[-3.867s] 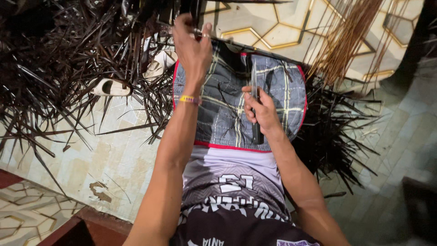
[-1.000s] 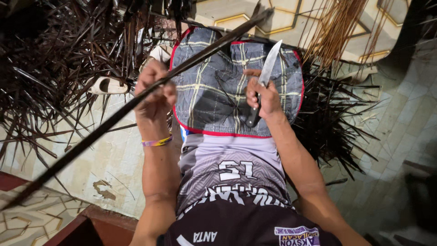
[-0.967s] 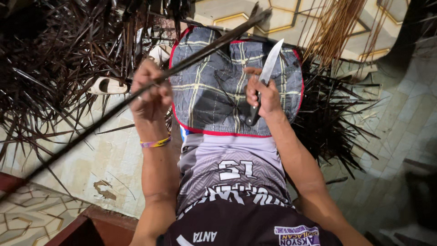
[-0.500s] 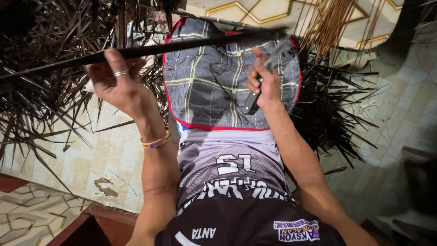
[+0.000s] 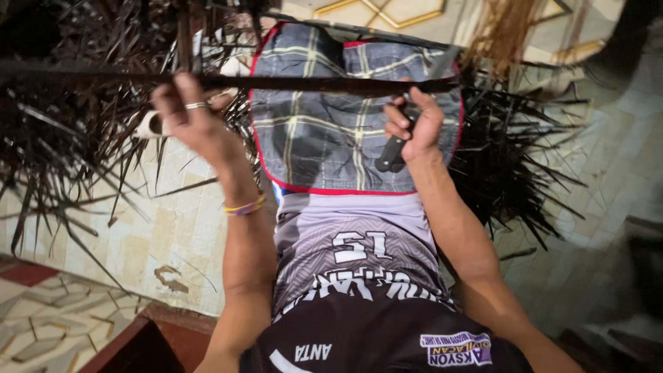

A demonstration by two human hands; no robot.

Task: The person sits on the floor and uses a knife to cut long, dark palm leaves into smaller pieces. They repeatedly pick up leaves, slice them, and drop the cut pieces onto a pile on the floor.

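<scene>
A long, dark, flat strip (image 5: 318,84) stretches level across the lap, from the left edge of view to just past the right hand (image 5: 414,128). The left hand (image 5: 197,121) pinches it from below; the right hand meets it near its right end. A knife (image 5: 391,153) sits in the right fist, its black handle poking down and out below the fingers, the blade blurred against the strip.

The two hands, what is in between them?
In the head view, a long dark leaf strip stretches between the left hand and the right hand, over a grey plaid cloth with red edging on the lap.
</scene>
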